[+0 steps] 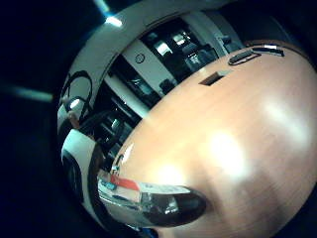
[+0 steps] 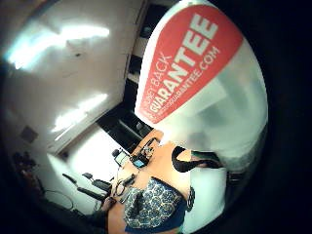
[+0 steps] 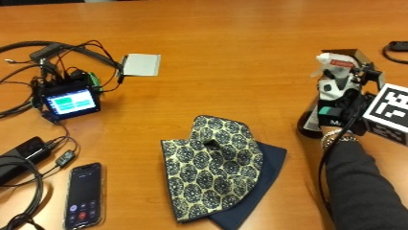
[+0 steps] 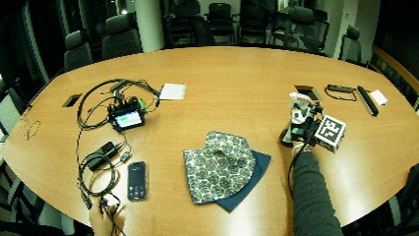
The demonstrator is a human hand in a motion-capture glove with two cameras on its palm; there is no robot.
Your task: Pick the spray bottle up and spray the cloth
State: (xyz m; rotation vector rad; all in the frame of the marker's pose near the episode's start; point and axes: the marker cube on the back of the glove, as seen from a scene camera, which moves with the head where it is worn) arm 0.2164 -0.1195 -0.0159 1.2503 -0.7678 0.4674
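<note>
Scene: a person is sitting at a wooden conference table (image 3: 255,57), reaching the gloved right hand (image 3: 341,103) out over it.
Spray bottle: the spray bottle (image 3: 331,81) is standing upright on the table, well to the side of the cloth, its white trigger head showing above the hand.
Right hand: the hand is wrapping around the bottle's body; the bottle is filling the thumb side palm view (image 2: 209,83), so it is judged to be gripped, though the fingers themselves are hidden behind the rig.
Cloth: the patterned cloth (image 3: 213,165) is lying crumpled on a dark blue cloth (image 3: 267,167), untouched and apart from the hand.
Handling: the bottle is looking like light, stiff, smooth plastic, likely slippery; the narrow neck just under the trigger is the likely place to hold it.
Writing: the red label is reading "BACK GUARANTEE" and "GUARANTEE.COM"; the rest is cut off.
Other things: a phone (image 3: 84,194) and a small lit screen (image 3: 70,103) with cables are lying across the table.
</note>
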